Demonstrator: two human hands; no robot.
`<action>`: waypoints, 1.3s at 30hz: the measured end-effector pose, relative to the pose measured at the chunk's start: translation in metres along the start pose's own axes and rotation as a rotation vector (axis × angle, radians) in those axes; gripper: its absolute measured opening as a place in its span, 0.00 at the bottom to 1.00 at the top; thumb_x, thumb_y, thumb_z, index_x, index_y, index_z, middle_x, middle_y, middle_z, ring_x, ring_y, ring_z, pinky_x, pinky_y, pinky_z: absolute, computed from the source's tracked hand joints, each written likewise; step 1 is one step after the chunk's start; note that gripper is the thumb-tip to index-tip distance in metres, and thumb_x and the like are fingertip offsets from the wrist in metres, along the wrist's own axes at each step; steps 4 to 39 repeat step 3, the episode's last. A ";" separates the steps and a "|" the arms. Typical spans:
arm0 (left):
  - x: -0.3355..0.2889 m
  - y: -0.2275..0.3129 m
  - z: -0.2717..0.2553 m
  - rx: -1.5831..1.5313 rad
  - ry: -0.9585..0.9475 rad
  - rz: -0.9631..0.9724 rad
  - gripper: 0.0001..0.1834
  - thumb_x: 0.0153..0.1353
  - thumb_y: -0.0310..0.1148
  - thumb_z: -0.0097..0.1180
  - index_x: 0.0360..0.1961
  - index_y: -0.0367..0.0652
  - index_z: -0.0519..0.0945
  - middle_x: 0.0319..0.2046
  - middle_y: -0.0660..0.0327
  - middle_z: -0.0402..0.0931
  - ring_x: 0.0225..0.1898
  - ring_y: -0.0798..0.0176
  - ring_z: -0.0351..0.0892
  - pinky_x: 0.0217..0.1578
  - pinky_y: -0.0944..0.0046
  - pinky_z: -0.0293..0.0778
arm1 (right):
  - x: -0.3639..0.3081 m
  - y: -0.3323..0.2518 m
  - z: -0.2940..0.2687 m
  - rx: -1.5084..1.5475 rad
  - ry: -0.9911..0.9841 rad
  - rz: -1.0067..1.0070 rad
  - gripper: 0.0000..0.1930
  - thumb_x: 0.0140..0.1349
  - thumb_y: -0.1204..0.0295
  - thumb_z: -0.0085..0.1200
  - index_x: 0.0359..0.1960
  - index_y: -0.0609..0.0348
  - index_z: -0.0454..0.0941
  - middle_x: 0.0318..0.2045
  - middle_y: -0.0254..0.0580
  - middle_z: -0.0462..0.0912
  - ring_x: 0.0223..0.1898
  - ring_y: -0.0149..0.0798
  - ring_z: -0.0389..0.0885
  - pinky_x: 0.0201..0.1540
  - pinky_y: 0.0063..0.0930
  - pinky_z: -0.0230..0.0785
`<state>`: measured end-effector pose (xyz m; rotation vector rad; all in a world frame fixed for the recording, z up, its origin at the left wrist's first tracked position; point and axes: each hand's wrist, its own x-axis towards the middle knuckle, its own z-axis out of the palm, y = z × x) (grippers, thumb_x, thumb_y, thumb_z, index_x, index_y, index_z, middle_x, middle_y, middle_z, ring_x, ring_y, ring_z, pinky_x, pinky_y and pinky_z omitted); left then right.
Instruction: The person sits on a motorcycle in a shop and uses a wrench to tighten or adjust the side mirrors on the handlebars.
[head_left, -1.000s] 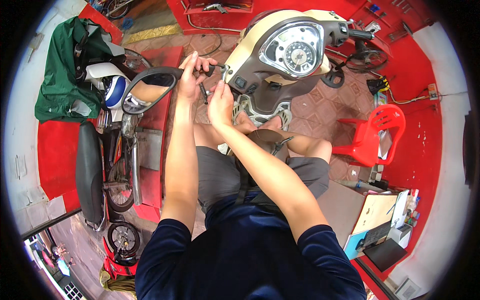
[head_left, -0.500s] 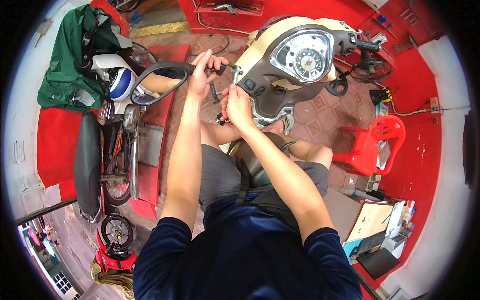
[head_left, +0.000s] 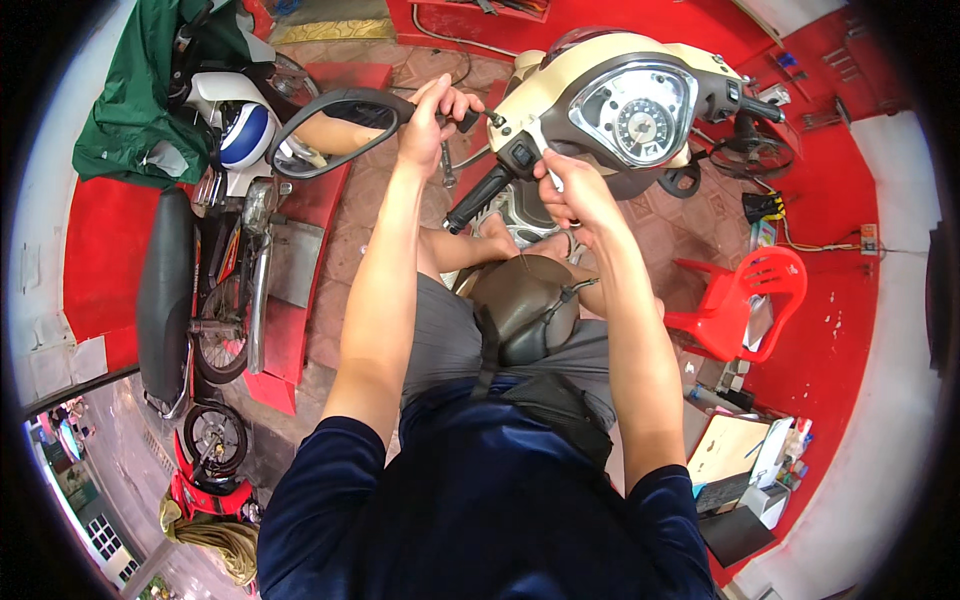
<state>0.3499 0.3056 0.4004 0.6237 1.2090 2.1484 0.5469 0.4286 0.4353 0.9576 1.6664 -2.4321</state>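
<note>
A cream scooter (head_left: 553, 92) with a round-dialled instrument cluster (head_left: 637, 118) stands before me. My left hand (head_left: 430, 125) is closed on the black stem of a rear-view mirror (head_left: 342, 132), whose head points left. The stem's end is beside the left side of the handlebar cover, next to the switch block. My right hand (head_left: 578, 192) grips a silver wrench (head_left: 540, 136); its upper end lies against the cover near that switch block. Below it the black left handlebar grip (head_left: 480, 195) slants down. My fingers partly hide the wrench and the stem.
A dark rounded helmet-like object (head_left: 525, 295) sits between my thighs. Parked motorbikes, one with a black seat (head_left: 165, 300), line the left. A red plastic chair (head_left: 745, 300) stands at the right, above a cluttered desk (head_left: 730, 450). A fan (head_left: 745, 150) is behind the scooter.
My right hand has moved rightward and slightly up from beside the mirror stem, and the wrench now shows clearly. The left handlebar grip has come into view. My left hand still holds the mirror.
</note>
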 end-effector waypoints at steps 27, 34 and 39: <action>0.001 -0.001 -0.001 0.011 0.003 -0.008 0.19 0.69 0.43 0.45 0.21 0.49 0.64 0.20 0.63 0.71 0.36 0.64 0.81 0.16 0.76 0.48 | -0.007 -0.002 0.006 -0.071 0.076 0.008 0.17 0.71 0.57 0.40 0.38 0.60 0.70 0.13 0.29 0.63 0.10 0.22 0.53 0.11 0.21 0.48; 0.001 -0.001 -0.001 0.011 0.003 -0.008 0.19 0.69 0.43 0.45 0.21 0.49 0.64 0.20 0.63 0.71 0.36 0.64 0.81 0.16 0.76 0.48 | -0.007 -0.002 0.006 -0.071 0.076 0.008 0.17 0.71 0.57 0.40 0.38 0.60 0.70 0.13 0.29 0.63 0.10 0.22 0.53 0.11 0.21 0.48; 0.001 -0.001 -0.001 0.011 0.003 -0.008 0.19 0.69 0.43 0.45 0.21 0.49 0.64 0.20 0.63 0.71 0.36 0.64 0.81 0.16 0.76 0.48 | -0.007 -0.002 0.006 -0.071 0.076 0.008 0.17 0.71 0.57 0.40 0.38 0.60 0.70 0.13 0.29 0.63 0.10 0.22 0.53 0.11 0.21 0.48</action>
